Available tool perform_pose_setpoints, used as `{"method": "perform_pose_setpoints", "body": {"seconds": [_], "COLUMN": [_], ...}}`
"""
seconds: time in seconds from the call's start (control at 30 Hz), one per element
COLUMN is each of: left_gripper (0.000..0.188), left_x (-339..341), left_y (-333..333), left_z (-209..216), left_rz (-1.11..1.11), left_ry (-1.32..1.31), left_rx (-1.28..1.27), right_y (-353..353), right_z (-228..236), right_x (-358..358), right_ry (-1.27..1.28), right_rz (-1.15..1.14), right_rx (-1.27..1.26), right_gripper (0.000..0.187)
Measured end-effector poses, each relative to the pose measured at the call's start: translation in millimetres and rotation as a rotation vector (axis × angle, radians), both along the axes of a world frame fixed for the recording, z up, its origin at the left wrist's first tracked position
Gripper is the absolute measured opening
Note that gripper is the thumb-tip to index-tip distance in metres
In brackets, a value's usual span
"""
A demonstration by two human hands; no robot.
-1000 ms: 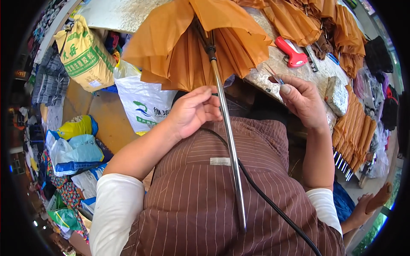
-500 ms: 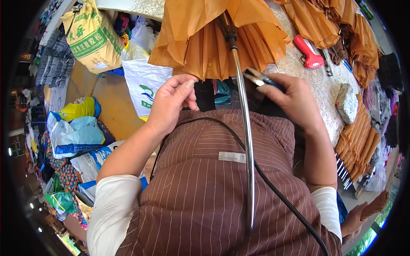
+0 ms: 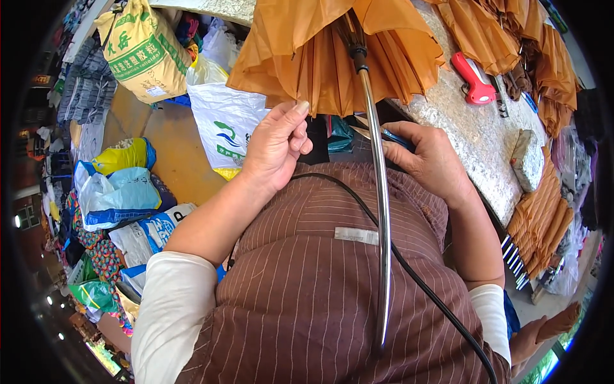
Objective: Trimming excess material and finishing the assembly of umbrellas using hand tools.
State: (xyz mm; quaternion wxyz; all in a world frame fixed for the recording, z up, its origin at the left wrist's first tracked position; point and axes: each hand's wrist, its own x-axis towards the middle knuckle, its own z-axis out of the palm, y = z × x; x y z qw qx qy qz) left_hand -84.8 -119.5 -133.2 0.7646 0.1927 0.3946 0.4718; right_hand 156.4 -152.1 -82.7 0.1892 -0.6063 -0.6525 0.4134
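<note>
An orange umbrella (image 3: 323, 80), partly folded, hangs at the top middle. Its metal shaft (image 3: 378, 211) runs down over my brown striped apron (image 3: 300, 281). At the canopy's lower edge, my left hand (image 3: 276, 144) is closed in a pinch between thumb and forefinger; whatever it pinches is too small to make out. Just right of the shaft, my right hand (image 3: 427, 157) grips blue-handled snips (image 3: 400, 139). Their blades point left beneath the canopy edge, partly behind the shaft.
On the pale stone-like worktop (image 3: 470, 137) at right lie a red-and-white tool (image 3: 474, 80), a stone block (image 3: 527, 160) and more orange umbrellas (image 3: 543, 205). Stuffed sacks (image 3: 144, 54) and bags (image 3: 121, 195) stand at left. A black cord (image 3: 435, 307) crosses my apron.
My left hand has risen slightly and shifted right along the canopy edge. The right hand with the snips has dropped a little, bringing the blades near the shaft. The whole view has shifted slightly.
</note>
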Motion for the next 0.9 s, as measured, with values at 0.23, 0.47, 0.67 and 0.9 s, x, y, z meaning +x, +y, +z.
{"method": "perform_pose_setpoints", "body": {"seconds": [0.23,0.47,0.67,0.9], "left_gripper": [0.013,0.033,0.052,0.038], "left_x": [5.9,-24.8,-27.8,51.6], "left_y": [-0.3,-4.9,-10.9,-1.7], "left_z": [-4.6,-37.2,-14.1,71.2], "left_rz": [0.042,-0.326,-0.618,-0.365], "left_ry": [0.129,0.078,0.185,-0.26], "left_rx": [0.043,0.04,0.066,-0.111], "right_y": [3.8,4.7,-7.8,-6.1], "right_z": [5.5,-5.1,-29.1,-70.0], "right_x": [-14.3,-16.0,50.8,139.9], "right_ry": [0.024,0.051,-0.009,-0.284], "right_rz": [0.039,0.076,-0.06,-0.51], "right_rx": [-0.064,-0.058,-0.092,0.071], "right_gripper": [0.028,0.031,0.034,0.037]}}
